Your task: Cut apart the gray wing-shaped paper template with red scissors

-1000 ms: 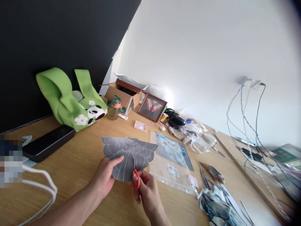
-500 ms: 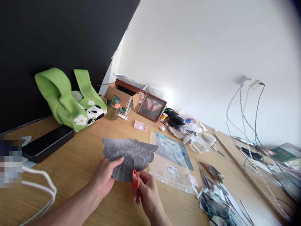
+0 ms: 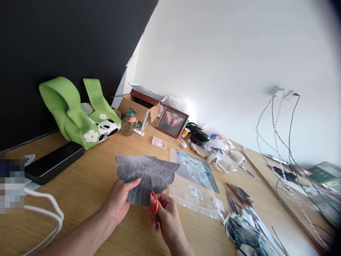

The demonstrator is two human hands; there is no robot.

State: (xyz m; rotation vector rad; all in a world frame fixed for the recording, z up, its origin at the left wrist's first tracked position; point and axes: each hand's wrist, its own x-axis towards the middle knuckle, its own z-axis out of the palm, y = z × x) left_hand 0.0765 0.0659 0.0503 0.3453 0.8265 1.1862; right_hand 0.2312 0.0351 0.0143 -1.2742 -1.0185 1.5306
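Note:
A dark grey paper cutout [image 3: 147, 174] with white scalloped lines is held up above the wooden table. My left hand [image 3: 124, 197] pinches it at its lower left, thumb on the front and fingers behind. In my right hand [image 3: 166, 213] are scissors [image 3: 153, 202] with orange handles, my fingers closed round the loops. The blades point up into the lower part of the paper, right of its middle, along a slit. Much of the blades is hidden against the paper.
Right of the paper lies a clear zip bag [image 3: 195, 192]. A green panda bag [image 3: 80, 117], a black power bank [image 3: 54, 161], a bottle [image 3: 129, 122], an open carton [image 3: 141, 106] and a framed butterfly [image 3: 172, 121] stand behind. Crumpled cloth [image 3: 246, 231] lies at the front right.
The right wing of the paper has shifted very slightly outward to the right. Both hands and the scissors stay in nearly the same place.

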